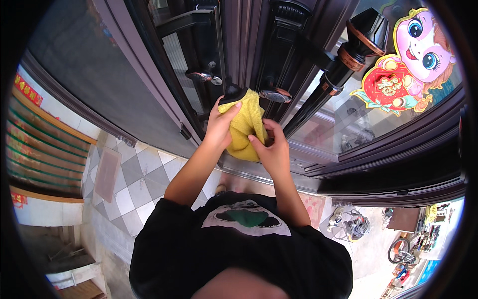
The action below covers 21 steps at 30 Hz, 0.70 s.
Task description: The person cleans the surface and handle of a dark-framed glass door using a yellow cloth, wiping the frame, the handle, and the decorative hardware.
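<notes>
A yellow terry cloth [244, 127] with a dark, black-edged corner [234, 93] is bunched between my two hands, in front of a dark door. My left hand [220, 121] grips its upper left part, thumb lying over the fabric. On the other side, my right hand [272, 145] pinches the lower right edge between thumb and fingers. Just beyond the cloth is a dark lever door handle [275, 95] with copper-coloured trim. A second lever handle [199, 75], with a key or small metal piece by it, sits to the upper left on a glazed door leaf.
A long black pull bar [332, 80] with copper bands slants close by on the right. Beside it, a cartoon sticker [407, 61] decorates the glass. A metal threshold [257, 175] runs below the hands. Left lies a floor mat [108, 173] on checkered tiles; a bicycle [399, 251] stands far right.
</notes>
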Motion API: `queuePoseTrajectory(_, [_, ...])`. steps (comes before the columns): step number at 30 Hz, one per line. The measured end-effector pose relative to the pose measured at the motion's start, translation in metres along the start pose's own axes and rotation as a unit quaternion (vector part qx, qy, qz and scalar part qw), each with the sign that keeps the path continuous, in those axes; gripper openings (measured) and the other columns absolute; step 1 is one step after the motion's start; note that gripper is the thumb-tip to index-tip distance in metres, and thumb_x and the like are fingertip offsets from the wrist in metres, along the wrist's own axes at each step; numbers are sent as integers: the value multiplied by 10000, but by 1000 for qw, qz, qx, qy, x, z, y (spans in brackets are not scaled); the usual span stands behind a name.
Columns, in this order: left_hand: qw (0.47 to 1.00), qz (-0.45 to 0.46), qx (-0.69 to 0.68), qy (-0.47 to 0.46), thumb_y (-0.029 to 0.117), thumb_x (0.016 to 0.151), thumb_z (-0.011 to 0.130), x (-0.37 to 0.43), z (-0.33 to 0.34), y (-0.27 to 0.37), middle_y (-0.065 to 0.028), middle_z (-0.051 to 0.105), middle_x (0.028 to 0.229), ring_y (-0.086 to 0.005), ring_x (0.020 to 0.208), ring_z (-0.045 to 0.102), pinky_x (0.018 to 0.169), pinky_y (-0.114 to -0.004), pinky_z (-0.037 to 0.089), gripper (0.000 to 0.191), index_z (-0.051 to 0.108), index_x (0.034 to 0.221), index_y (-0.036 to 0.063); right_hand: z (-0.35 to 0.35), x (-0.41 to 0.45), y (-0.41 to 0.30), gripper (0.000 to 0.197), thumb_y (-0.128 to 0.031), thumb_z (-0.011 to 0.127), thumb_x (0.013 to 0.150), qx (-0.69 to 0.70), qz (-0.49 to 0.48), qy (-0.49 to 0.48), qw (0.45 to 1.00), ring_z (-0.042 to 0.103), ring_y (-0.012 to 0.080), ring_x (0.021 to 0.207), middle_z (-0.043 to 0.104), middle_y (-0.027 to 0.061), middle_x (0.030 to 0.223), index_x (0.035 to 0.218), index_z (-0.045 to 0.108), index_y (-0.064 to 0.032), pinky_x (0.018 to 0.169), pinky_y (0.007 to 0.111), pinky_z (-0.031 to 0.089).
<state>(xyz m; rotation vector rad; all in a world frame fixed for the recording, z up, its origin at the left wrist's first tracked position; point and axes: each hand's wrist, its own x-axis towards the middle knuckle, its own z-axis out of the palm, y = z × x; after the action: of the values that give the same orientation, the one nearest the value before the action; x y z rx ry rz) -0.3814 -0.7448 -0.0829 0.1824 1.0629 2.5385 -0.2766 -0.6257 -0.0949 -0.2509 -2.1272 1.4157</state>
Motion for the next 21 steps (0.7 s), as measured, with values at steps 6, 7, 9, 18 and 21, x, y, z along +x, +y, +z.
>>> queuePoseTrajectory(6, [1000, -17, -6, 23, 134, 918, 650, -3, -20, -19, -80, 627, 1105, -190, 1017, 619, 880, -347, 505, 310, 516, 1179, 33, -2, -1, 6, 176, 8, 635, 801, -72, -68, 55, 994, 652, 306, 917, 650, 168, 1016, 975, 640, 31, 801, 340, 509])
queuePoseTrajectory(7, [998, -11, 41, 52, 173, 929, 642, -5, -21, -23, -72, 620, 1093, -185, 1018, 612, 871, -347, 505, 320, 503, 1187, 43, -3, 2, 5, 176, 8, 635, 801, -72, -66, 53, 994, 652, 306, 917, 650, 168, 1016, 975, 640, 31, 801, 340, 509])
queuePoseTrajectory(9, [993, -7, 87, 83, 213, 940, 635, -9, -25, -27, -63, 613, 1082, -180, 1020, 606, 862, -347, 506, 333, 490, 1194, 53, -4, 9, 6, 178, 0, 624, 808, -93, -107, 98, 985, 640, 331, 938, 644, 184, 1025, 982, 643, 34, 812, 354, 503])
queuePoseTrajectory(18, [991, -71, -72, 89, 280, 977, 559, -11, -52, -34, -91, 624, 1200, -237, 1129, 588, 964, -403, 470, 349, 544, 1247, 59, -8, -9, 43, 548, -182, 671, 904, 80, 187, -155, 967, 571, 113, 795, 609, 56, 944, 1376, 423, -58, 696, 253, 485])
queuePoseTrajectory(21, [994, -27, -101, 31, 316, 979, 534, -20, -67, -45, -118, 598, 1246, -269, 1178, 555, 1025, -449, 412, 396, 520, 1277, 55, -4, -23, 50, 468, -54, 605, 886, 149, 190, -139, 960, 582, 111, 820, 650, 89, 983, 1335, 474, -52, 729, 240, 480])
